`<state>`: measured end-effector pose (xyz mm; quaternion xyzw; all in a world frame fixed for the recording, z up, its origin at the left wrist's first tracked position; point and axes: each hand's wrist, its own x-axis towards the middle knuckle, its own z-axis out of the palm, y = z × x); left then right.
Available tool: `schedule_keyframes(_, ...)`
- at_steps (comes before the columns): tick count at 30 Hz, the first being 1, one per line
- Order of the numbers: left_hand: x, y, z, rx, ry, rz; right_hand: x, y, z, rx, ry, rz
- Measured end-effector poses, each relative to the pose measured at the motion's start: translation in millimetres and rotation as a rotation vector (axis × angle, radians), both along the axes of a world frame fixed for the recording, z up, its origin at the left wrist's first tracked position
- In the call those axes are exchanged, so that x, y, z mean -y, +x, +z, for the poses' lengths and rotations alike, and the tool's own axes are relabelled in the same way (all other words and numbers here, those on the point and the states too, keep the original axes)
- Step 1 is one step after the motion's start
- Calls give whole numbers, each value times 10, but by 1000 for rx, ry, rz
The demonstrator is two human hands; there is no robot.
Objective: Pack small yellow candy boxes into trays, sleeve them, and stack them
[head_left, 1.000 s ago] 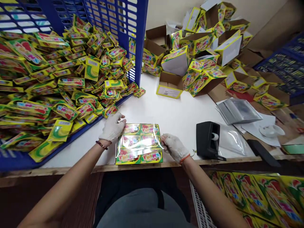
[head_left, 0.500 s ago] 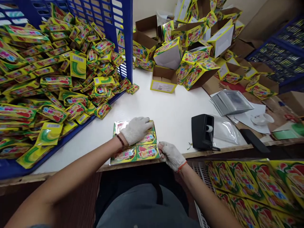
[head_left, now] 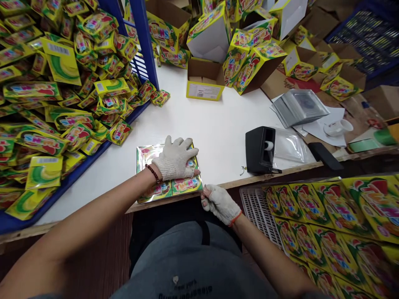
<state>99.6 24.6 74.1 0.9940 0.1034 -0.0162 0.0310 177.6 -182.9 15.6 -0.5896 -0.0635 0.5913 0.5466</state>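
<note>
A flat clear-covered pack of yellow-green TWINS boxes (head_left: 186, 185) lies at the table's front edge. My left hand (head_left: 176, 160), in a white knitted glove, presses on top of it with fingers spread. At its front right corner my right hand (head_left: 220, 203), gloved with the fingertips bare, has thumb and fingers pinched together. Whatever is between those fingertips is too small to make out. To the right stands a black tape dispenser (head_left: 259, 150) with a white roll core.
A blue crate (head_left: 144, 45) heaped with small TWINS packs (head_left: 34, 139) stands at left. Open cartons (head_left: 204, 92) are piled behind. Clear plastic trays (head_left: 301, 109) and a white cup (head_left: 338, 127) lie at right. Below the table edge, a white basket (head_left: 260, 216) holds filled yellow packs.
My view has tilted down and shifted. My left hand has spread its fingers wider over the pack. My right hand has moved slightly down and away from the pack's corner.
</note>
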Motion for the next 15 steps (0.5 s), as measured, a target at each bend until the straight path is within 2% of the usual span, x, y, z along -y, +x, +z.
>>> schedule_keyframes(5,43,-10,-38,21,11,-6,-100,5,-66,271,44,-5)
schedule_keyframes(9,29,-25,-35,44,-18,-18,-123,0,-8,397,40,168)
schedule_keyframes(11,14,-14,-24,55,-19,-25,-8,160,102,574,44,239)
schedule_keyframes(13,-2,7,-11,51,3,-35,203,500,242,888,20,156)
schedule_keyframes(15,-16,32,1,36,40,-48,471,978,358,1199,-88,-136)
